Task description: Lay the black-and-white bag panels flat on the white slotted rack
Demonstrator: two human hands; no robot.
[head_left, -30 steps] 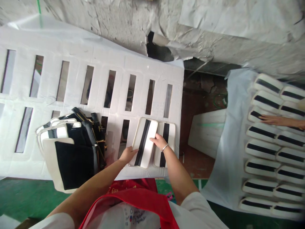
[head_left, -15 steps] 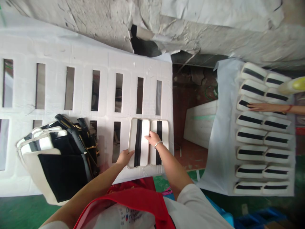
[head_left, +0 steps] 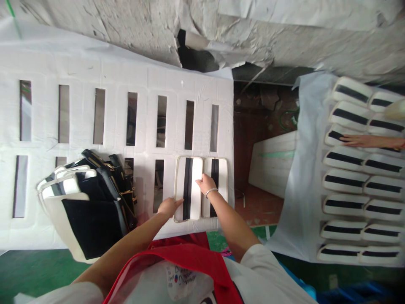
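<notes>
Head view: at the lower centre of the frame, the left hand [head_left: 167,207] and right hand [head_left: 206,184] grip opposite long edges of a black-striped white panel [head_left: 188,185], on the table [head_left: 176,122] beside a second striped panel [head_left: 223,173]. Apparent step: alignment; the next move calls for even control of both edges.

Two panels [head_left: 189,190], poss. touching, on tbl [head_left: 202,126], R of pile [head_left: 93,223].

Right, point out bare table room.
On the white table, bare room runs between the far openings and the far edge. Crowding the near side: piled pieces, left hand and right hand on the left panel, right panel beside it.
</notes>
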